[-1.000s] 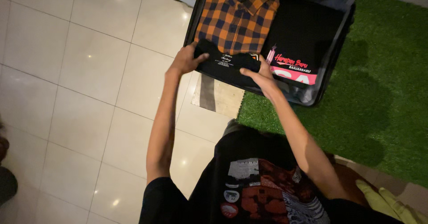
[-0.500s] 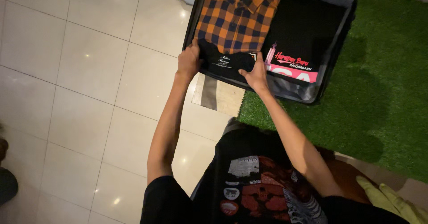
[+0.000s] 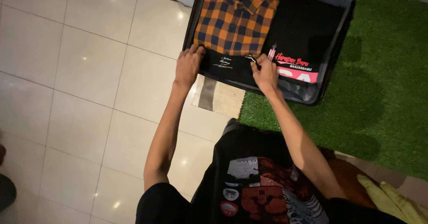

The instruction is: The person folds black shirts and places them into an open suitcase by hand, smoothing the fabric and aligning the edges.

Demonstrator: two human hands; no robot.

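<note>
Both my hands press the folded black shirt [image 3: 227, 65] flat into the open suitcase [image 3: 332, 59], below the plaid shirt [image 3: 234, 19]. Left hand [image 3: 188, 65] lies spread on its edge; right hand [image 3: 266, 72] curls, fingertips pinching the corner to square it.

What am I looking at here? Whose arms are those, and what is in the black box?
The picture comes from a camera worn on a person's head, so you look down just as they do. The two bare arms belong to that person. Their left hand and right hand press on the two ends of a folded black shirt, which lies at the near end of an open black suitcase. Behind it in the suitcase is a folded orange and dark blue checked shirt. Beside that lies a folded black garment with red and pink print. The suitcase sits partly on pale floor tiles and partly on a green grass-like mat. At the bottom you see the person's own black printed shirt.
</note>
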